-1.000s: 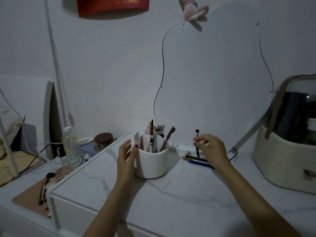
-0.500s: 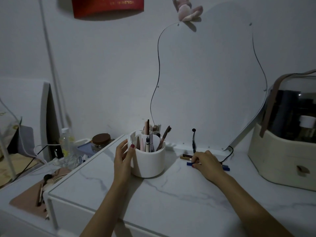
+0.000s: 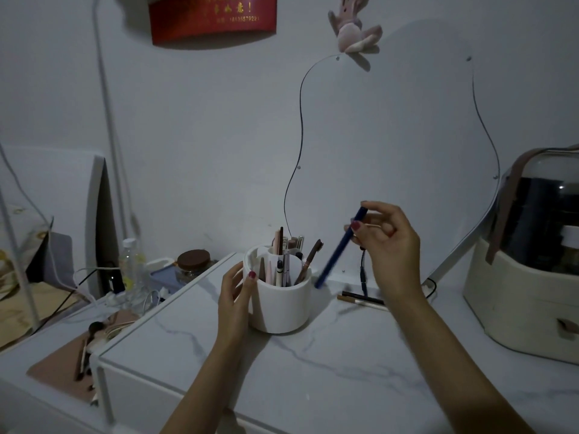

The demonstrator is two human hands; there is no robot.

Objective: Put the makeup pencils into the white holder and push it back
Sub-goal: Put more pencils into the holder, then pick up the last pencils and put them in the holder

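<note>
The white round holder (image 3: 279,308) stands on the marble top, with several pencils and brushes upright inside it. My left hand (image 3: 234,296) grips its left side, thumb on the rim. My right hand (image 3: 387,245) is raised to the right of the holder and pinches a blue makeup pencil (image 3: 338,249) near its upper end. The pencil hangs tilted, its lower tip just right of the holder's rim. Two more pencils, one dark (image 3: 360,295) and one gold-tipped (image 3: 357,300), lie on the top below my right wrist.
A cream cosmetics case with a dark domed lid (image 3: 529,277) stands at the right. A curvy mirror (image 3: 391,151) leans on the wall behind, with a black cable (image 3: 363,274) at its foot. Left of the top: a jar (image 3: 192,263), a bottle (image 3: 131,267), brushes on a pink mat (image 3: 62,371).
My right hand has picked the blue pencil off the marble top and lifted it toward the holder. My left hand stays on the holder.
</note>
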